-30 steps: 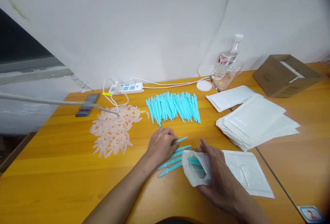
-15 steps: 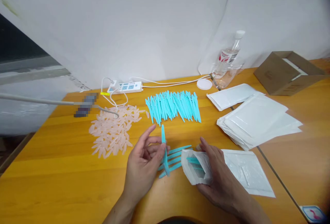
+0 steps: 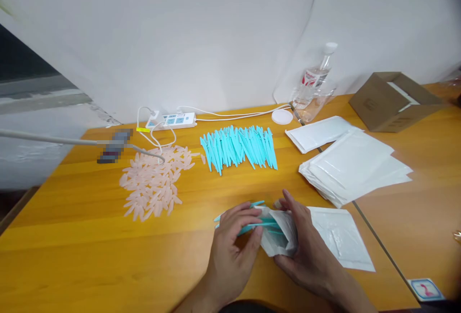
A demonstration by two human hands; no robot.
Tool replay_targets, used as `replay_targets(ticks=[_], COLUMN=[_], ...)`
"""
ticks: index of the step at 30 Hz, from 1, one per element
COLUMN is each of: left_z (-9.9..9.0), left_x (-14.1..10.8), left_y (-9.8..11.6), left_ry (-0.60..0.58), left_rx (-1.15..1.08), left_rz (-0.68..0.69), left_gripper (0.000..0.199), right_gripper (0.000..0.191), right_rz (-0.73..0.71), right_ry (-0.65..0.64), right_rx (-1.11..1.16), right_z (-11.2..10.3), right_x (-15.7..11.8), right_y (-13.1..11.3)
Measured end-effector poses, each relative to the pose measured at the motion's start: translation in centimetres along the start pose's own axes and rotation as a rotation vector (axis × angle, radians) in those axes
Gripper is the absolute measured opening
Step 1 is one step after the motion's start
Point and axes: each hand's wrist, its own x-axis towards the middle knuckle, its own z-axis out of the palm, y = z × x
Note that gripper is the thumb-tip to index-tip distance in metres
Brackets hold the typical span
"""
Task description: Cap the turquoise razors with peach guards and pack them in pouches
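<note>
My left hand [image 3: 236, 250] pinches a turquoise stick [image 3: 248, 228], whose far end lies in the mouth of a white padded bag [image 3: 288, 226]. My right hand [image 3: 311, 246] is wrapped round that bag and keeps its mouth open toward the left. Other turquoise pieces show inside it. Partly hidden behind my left hand, a few loose turquoise sticks [image 3: 257, 203] lie on the table. Farther back is a wide row of turquoise sticks [image 3: 237, 147]. A heap of pale pink pieces [image 3: 154, 178] spreads to the left.
White padded bags [image 3: 349, 164] are stacked at the right, and a single bag [image 3: 345, 238] lies beside my right hand. Along the wall stand a power strip [image 3: 176, 120], a bottle [image 3: 311, 82] and a cardboard box [image 3: 389, 102]. A cable crosses the left side.
My left hand has moved right with the turquoise stick, which has turned from upright to nearly level and now reaches the bag's mouth. The view has shifted slightly.
</note>
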Motion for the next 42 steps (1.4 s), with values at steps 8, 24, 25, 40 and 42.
replay_targets(ticks=[8, 24, 25, 40, 42], left_z=[-2.2, -6.8, -7.0, -3.2, -3.8], left_x=[1.8, 4.6, 4.0, 2.5, 3.7], left_y=[-1.8, 0.4, 0.9, -1.7, -2.3], left_ry=[-0.046, -0.058, -0.038, -0.075, -0.17], left_rx=[0.471, 0.084, -0.021, 0.381, 0.597], left_rz=[0.166, -0.158, -0.191, 0.123, 0.111], left_gripper=[0.032, 0.037, 0.038, 0.018, 0.017], right_gripper=[0.111, 0.113, 0.113, 0.11, 0.112], right_rz=[0.019, -0.002, 0.001, 0.041, 0.025], right_ry=[-0.008, -0.012, -0.014, 0.009, -0.004], right_rx=[0.026, -0.006, -0.005, 0.078, 0.066], right_z=[-0.2, 0.0, 0.0, -0.2, -0.1], right_x=[-0.6, -0.6, -0.6, -1.2, -1.2], right_y=[0.2, 0.4, 0.5, 0.3, 0.3])
